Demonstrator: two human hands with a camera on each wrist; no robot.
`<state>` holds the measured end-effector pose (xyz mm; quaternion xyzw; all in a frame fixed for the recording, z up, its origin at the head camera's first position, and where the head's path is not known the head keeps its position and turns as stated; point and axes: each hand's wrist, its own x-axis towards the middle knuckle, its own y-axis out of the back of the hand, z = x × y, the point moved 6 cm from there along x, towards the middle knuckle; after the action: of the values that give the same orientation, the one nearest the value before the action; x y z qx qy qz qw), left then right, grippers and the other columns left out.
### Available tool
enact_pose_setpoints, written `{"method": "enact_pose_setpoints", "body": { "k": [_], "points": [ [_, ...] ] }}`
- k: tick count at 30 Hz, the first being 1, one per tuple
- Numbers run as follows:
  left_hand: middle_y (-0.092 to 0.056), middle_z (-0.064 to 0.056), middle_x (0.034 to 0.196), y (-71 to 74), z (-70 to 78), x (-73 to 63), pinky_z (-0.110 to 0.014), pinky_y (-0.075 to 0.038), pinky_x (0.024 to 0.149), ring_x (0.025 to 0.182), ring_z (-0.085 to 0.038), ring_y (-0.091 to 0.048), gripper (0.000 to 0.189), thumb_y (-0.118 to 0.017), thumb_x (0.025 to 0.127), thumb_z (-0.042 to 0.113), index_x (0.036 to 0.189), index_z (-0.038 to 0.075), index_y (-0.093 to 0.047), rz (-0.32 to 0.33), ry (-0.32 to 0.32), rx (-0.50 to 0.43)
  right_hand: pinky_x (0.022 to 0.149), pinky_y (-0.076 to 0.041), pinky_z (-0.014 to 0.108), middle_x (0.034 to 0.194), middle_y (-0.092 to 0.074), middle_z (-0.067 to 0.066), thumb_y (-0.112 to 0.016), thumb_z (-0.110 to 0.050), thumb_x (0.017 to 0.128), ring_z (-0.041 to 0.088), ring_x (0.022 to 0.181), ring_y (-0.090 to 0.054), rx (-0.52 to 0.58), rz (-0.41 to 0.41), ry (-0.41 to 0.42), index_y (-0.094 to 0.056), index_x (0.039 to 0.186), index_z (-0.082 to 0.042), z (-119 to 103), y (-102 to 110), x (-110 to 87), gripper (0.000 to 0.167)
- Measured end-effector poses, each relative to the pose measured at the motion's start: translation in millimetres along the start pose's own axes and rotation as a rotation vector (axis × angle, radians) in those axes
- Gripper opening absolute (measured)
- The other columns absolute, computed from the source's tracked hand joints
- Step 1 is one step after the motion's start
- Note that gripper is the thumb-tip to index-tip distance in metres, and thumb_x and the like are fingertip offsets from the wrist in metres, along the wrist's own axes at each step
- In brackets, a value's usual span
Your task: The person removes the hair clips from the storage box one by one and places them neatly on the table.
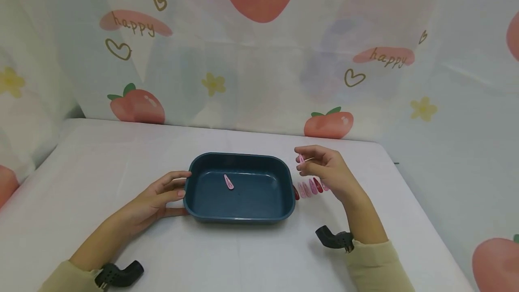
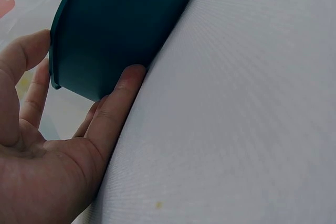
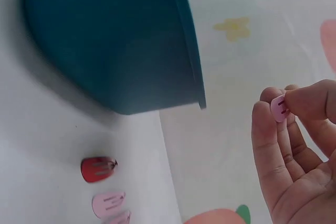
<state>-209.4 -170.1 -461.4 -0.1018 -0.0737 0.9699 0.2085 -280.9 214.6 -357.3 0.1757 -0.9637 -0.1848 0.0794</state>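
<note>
A dark teal rectangular tray [image 1: 255, 199] rests on the white table, with one pink snap hair clip [image 1: 229, 182] lying inside it. At the tray's left end, my left hand [image 1: 156, 199] touches the rim and outer wall with extended fingers; the left wrist view has one finger [image 2: 116, 103] along the base. My right hand [image 1: 332, 170], raised just beyond the tray's right end, pinches another pink hair clip [image 3: 279, 108] between thumb and fingertips. Below that hand several pink and red hair clips [image 1: 313, 186] lie in a row, partly hidden by the tray and the hand.
The white tabletop [image 1: 243, 256] extends around the tray. A patterned cloth backdrop [image 1: 259, 66] with peaches and flowers hangs behind it. Black wrist-worn devices [image 1: 334, 238] project inward from both sleeves over the table.
</note>
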Motion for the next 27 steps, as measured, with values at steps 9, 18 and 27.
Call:
{"method": "enact_pose_setpoints", "body": {
  "k": [9,18,27],
  "points": [
    [-0.028,-0.02,0.155,-0.6,-0.6,0.1,-0.055,-0.052,0.097,0.126,-0.029,-0.053,0.051,-0.055,0.102,0.013,0.15,0.016,-0.037,-0.014,-0.002,-0.011,0.081,-0.06,0.028,0.112,-0.06,0.017,-0.063,-0.007,0.097,0.022,0.09,-0.071,-0.029,0.056,-0.017,-0.058,0.133,0.0,7.0,21.7,-3.7,0.037],
    [-0.028,-0.02,0.154,-0.9,0.1,0.1,-0.055,-0.052,0.096,0.124,-0.029,-0.054,0.051,-0.055,0.102,0.013,0.15,0.016,-0.037,-0.011,-0.002,-0.013,0.082,-0.059,0.026,0.115,-0.058,0.016,-0.063,-0.011,0.097,0.026,0.098,-0.07,-0.069,0.122,-0.069,-0.059,0.133,-0.005,17.3,38.9,-6.0,0.037],
    [-0.028,-0.02,0.154,-0.4,-0.8,0.4,-0.055,-0.052,0.096,0.124,-0.029,-0.055,0.05,-0.055,0.102,0.013,0.149,0.016,-0.038,-0.014,-0.002,-0.016,0.084,-0.059,0.026,0.119,-0.057,0.016,-0.06,-0.012,0.097,0.019,0.099,-0.069,-0.086,0.171,-0.152,-0.056,0.137,-0.006,32.4,54.9,-9.5,0.041]
  ]
}}
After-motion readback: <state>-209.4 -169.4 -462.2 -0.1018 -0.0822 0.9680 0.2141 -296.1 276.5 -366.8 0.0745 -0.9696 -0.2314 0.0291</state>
